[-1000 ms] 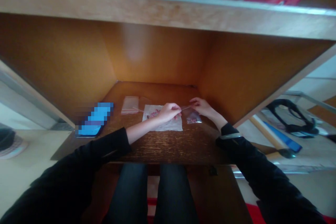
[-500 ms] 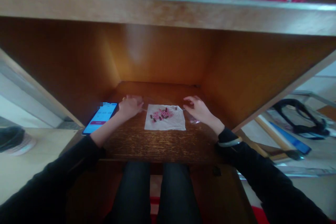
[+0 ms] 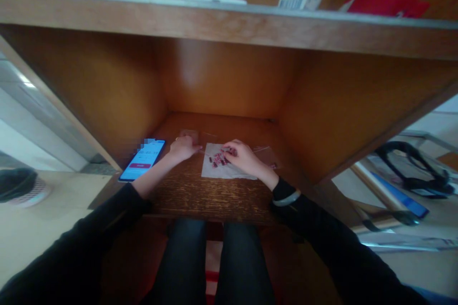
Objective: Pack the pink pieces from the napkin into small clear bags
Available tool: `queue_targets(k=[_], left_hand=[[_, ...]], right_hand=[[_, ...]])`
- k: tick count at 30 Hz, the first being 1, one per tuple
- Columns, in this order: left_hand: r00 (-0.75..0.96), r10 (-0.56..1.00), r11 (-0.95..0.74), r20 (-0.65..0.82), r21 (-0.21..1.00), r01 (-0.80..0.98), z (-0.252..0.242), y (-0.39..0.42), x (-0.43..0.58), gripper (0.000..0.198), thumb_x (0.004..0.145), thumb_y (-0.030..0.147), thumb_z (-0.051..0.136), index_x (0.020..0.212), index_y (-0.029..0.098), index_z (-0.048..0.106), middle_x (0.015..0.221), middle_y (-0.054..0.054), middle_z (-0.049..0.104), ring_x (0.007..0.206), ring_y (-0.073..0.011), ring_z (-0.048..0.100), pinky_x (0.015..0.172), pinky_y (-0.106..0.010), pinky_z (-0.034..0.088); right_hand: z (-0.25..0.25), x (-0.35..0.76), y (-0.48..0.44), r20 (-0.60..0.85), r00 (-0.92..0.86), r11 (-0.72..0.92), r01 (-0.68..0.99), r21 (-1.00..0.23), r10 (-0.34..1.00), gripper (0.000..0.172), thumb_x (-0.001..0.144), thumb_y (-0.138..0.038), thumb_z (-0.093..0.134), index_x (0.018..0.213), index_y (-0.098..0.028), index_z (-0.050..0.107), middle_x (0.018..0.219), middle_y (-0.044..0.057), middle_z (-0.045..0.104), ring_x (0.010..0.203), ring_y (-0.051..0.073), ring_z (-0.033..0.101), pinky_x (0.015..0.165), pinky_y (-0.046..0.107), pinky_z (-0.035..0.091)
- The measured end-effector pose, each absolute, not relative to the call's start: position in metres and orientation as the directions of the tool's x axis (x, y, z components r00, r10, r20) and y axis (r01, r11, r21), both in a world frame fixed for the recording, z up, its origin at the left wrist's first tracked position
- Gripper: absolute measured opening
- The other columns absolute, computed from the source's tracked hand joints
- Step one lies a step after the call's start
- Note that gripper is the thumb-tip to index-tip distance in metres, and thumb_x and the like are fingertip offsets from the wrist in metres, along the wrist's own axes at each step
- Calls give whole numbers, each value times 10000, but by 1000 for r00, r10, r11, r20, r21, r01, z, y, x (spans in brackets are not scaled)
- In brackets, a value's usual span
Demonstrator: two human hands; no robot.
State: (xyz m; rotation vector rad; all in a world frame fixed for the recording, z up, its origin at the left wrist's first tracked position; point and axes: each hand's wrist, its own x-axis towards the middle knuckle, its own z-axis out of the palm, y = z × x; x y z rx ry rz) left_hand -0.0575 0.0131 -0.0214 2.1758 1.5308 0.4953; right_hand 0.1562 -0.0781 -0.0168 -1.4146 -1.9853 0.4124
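Head view: my right hand (image 3: 244,158) has shifted left onto the capsules (image 3: 216,160); left hand (image 3: 182,147) stays by the bag (image 3: 189,134); both grips unreadable.

Both arms were extended forward from the body. The left hand (image 3: 183,147) lay low, knuckles up, its fingers curled and pointing toward the right hand (image 3: 241,156). The two were near but not touching. The right hand was palm down, fingers bent downward. The grip of either hand could not be determined. The left forearm (image 3: 153,176) was bare; a dark sleeve (image 3: 315,238) covered the right arm to the wrist.
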Motion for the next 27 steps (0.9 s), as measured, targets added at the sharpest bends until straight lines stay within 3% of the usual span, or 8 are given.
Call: queue_targets(k=[4, 10, 12, 14, 17, 20, 23, 27], left_hand=[[278, 958, -287, 73, 196, 938, -20, 3, -57, 608, 776, 668, 527, 877, 96, 703, 1033, -259, 663, 1065, -413, 594, 840, -445, 466], [273, 961, -263, -53, 146, 954, -15, 2, -54, 502, 842, 552, 519, 1003, 105, 683, 1077, -232, 673, 1059, -366, 615, 813, -394, 475], [251, 964, -233, -92, 177, 956, -15, 6, -54, 428, 839, 485, 541, 980, 105, 679, 1043, -220, 684, 1007, -341, 636, 781, -374, 473], [273, 959, -241, -74, 289, 927, -13, 10, -56, 317, 821, 402, 557, 904, 123, 683, 954, -177, 704, 912, -290, 655, 732, -334, 464], [307, 946, -316, 108, 524, 791, -3, 10, -57, 217, 793, 306, 524, 737, 145, 658, 788, -97, 692, 750, -202, 628, 647, -277, 421], [268, 928, -372, 258, 668, 644, 16, 0, -53, 249, 755, 312, 521, 569, 154, 570, 582, -27, 587, 589, -148, 529, 550, -259, 344], [245, 941, -335, 232, 729, 597, 35, -18, -44, 281, 718, 281, 528, 463, 168, 488, 436, 32, 426, 467, -102, 398, 482, -257, 241], [357, 922, -348, 150, 724, 595, 43, -40, -31, 321, 717, 229, 534, 408, 173, 470, 375, 40, 399, 408, -86, 376, 457, -258, 225]], right_hand=[[-25, 146, -75, 313, -230, 384, 659, -647, 921, 115, 860, -165, 589, 932, -176, 677, 943, 74, 683, 832, 184, 633, 781, 337, 489], [-37, 135, -68, 280, -314, 409, 507, -759, 907, 132, 893, -176, 536, 866, -173, 665, 783, 30, 701, 696, 145, 646, 689, 282, 494], [-35, 134, -69, 274, -321, 407, 492, -770, 907, 152, 899, -172, 520, 863, -175, 667, 765, 24, 706, 681, 141, 652, 677, 274, 499], [-29, 135, -72, 284, -290, 399, 511, -761, 914, 145, 897, -187, 531, 903, -182, 676, 780, 21, 717, 695, 145, 662, 684, 277, 509], [-18, 137, -79, 343, -199, 393, 563, -727, 918, 184, 877, -236, 578, 1023, -185, 676, 898, 42, 732, 746, 160, 675, 710, 293, 523], [-6, 137, -85, 427, -146, 433, 544, -718, 892, 314, 832, -338, 651, 1090, -160, 664, 1024, 82, 713, 803, 180, 680, 719, 306, 529], [0, 134, -90, 421, -164, 446, 478, -757, 892, 410, 774, -419, 707, 1081, -150, 667, 1025, 85, 710, 810, 184, 677, 703, 300, 528], [-3, 125, -90, 409, -280, 492, 382, -782, 868, 230, 869, -341, 596, 953, -148, 689, 879, 43, 720, 713, 134, 639, 677, 275, 498]])
